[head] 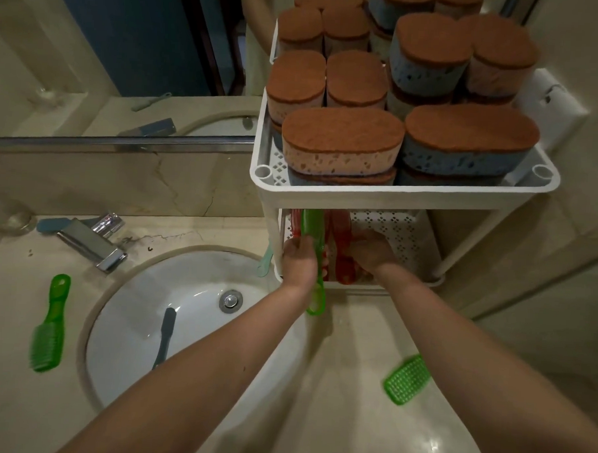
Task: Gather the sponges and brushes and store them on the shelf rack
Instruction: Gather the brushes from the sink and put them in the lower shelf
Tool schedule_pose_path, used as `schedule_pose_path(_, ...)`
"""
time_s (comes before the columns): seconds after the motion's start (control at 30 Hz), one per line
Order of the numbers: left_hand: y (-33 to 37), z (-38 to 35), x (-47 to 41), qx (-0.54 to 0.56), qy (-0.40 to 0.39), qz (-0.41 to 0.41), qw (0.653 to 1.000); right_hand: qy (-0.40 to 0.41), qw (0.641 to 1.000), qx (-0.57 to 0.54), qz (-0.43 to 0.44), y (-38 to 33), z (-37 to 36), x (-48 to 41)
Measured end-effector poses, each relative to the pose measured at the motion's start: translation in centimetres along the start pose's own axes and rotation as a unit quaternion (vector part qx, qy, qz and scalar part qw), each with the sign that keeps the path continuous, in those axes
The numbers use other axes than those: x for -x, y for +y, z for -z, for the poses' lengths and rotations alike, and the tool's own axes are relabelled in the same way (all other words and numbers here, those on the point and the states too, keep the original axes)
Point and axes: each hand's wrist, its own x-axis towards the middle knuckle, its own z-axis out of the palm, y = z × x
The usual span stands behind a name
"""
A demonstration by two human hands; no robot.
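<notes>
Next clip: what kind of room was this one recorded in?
Most likely a bathroom, at the vanity: a white oval basin set into a marble-look counter, a chrome faucet at its edge, and a wall mirror above the backsplash.

A beige marble counter (350,358) spreads beneath the left grip (298,257) and the right grip (371,255). Below and left of the left grip lies a white oval sink (185,283) with a chrome drain (231,301). Farther left a chrome faucet (91,241) stands at the basin's rim. Above it, a cracked marble backsplash (138,185) meets a metal rail (123,143) under a mirror (127,47). Right of the right grip rises a beige wall (584,170).
</notes>
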Motion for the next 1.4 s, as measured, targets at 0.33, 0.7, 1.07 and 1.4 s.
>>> schedule_pose_path(0.33, -0.4, 0.0, 0.3, 0.007, 0.002, 0.001, 1.000, 0.014, 0.997, 0.055, 0.060, 0.3, -0.6, -0.5)
schedule_pose_path(0.7, 0.1, 0.3, 1.9, -0.005, -0.017, 0.002, 1.000, 0.091, 0.995, -0.017, 0.042, -0.3, 0.1, 1.5)
schedule_pose_path(1.07, 1.5, -0.6, 5.9, -0.064, -0.039, -0.156, 0.985, -0.050, 0.935, -0.350, -0.033, -3.5, 2.6, 7.8)
schedule_pose_path(1.4, 1.5, 0.4, 6.1, -0.186, 0.002, -0.239, 0.953, -0.114, 0.915, -0.386, -0.023, -2.6, 3.3, 9.0)
